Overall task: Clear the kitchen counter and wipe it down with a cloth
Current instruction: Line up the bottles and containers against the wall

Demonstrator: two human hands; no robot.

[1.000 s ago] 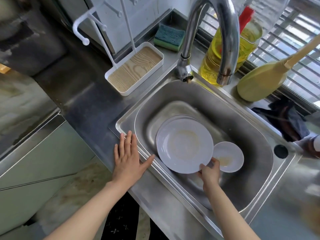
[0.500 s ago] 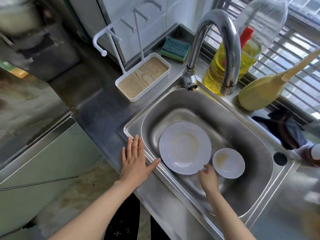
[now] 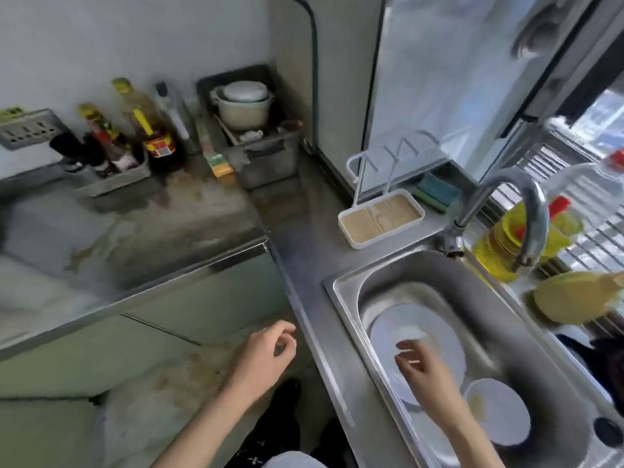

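A large white plate (image 3: 435, 329) and a small white dish (image 3: 503, 417) lie in the steel sink (image 3: 344, 292) at the right. My right hand (image 3: 422, 369) hovers over the large plate with fingers spread, holding nothing. My left hand (image 3: 266, 352) hangs in the air left of the counter's front edge, fingers loosely curled and empty. The grey counter (image 3: 304, 231) runs from the sink back to the corner. A dark cloth (image 3: 601, 352) lies at the right edge beside the sink. The frame is motion-blurred.
A white rack with a wood-grain tray (image 3: 381, 217) and a green sponge (image 3: 439, 192) sit behind the sink. Faucet (image 3: 526, 211), yellow oil bottle (image 3: 506, 241) and yellow brush (image 3: 574, 298) at right. Sauce bottles (image 3: 135, 136), a pot (image 3: 244, 104) in a bin on the left counter.
The view swung up and left, showing the left counter. My left hand lifted off the sink's rim and curled. My right hand left the plate's edge and rose above it.
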